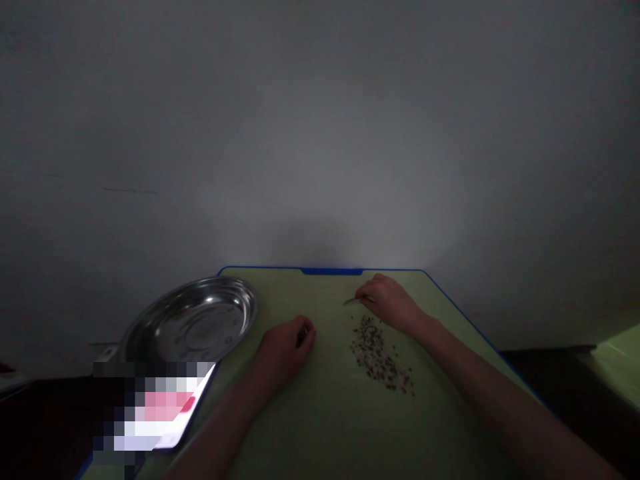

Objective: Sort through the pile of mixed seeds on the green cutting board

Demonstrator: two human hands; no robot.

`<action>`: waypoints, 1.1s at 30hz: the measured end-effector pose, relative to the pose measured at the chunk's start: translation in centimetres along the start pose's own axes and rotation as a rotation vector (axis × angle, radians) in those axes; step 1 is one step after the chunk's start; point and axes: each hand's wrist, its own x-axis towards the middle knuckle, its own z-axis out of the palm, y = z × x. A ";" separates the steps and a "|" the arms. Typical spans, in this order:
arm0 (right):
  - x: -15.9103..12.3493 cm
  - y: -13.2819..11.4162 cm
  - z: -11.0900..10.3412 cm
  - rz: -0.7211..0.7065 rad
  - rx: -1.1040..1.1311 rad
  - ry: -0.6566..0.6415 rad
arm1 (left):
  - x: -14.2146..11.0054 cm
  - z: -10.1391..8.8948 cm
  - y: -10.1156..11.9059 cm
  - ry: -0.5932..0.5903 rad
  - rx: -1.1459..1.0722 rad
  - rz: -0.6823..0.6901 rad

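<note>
- My right hand [387, 301] is clamping a thin tool [352, 301].
- My left hand [286, 343] is curling near the basin [200, 327]; its closure I cannot tell.
- Dark and pale grains [375, 353] are lying intermixed on the worktop [320, 433].

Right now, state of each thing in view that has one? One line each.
Left hand: fingers curled, over the tabletop; contents can't be told.
Right hand: grip closed on the thin tool.
Thin tool: held, tip pointing left.
Grains: loose, dark and pale mixed, scattered in a long patch.
Metal basin: open side up.
Screen device: lit, partly pixelated.
Tabletop: green, blue-edged, bearing the grains.
</note>
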 end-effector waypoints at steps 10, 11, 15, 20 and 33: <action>-4.2 -0.8 -0.3 -0.003 0.003 -0.089 | -0.1 0.0 0.0 0.002 0.033 0.018; -4.6 -0.9 -0.5 -0.003 0.007 -0.097 | -0.1 0.0 0.0 0.002 0.034 0.018; -5.5 -0.5 -1.2 0.013 0.024 -0.112 | 0.0 0.1 0.0 -0.008 0.049 0.012; -4.8 1.3 -1.6 0.103 0.026 -0.061 | 0.1 0.1 0.0 0.011 0.044 0.017; -5.6 0.8 -0.6 0.294 0.040 -0.083 | -0.1 0.0 0.0 0.034 0.000 0.009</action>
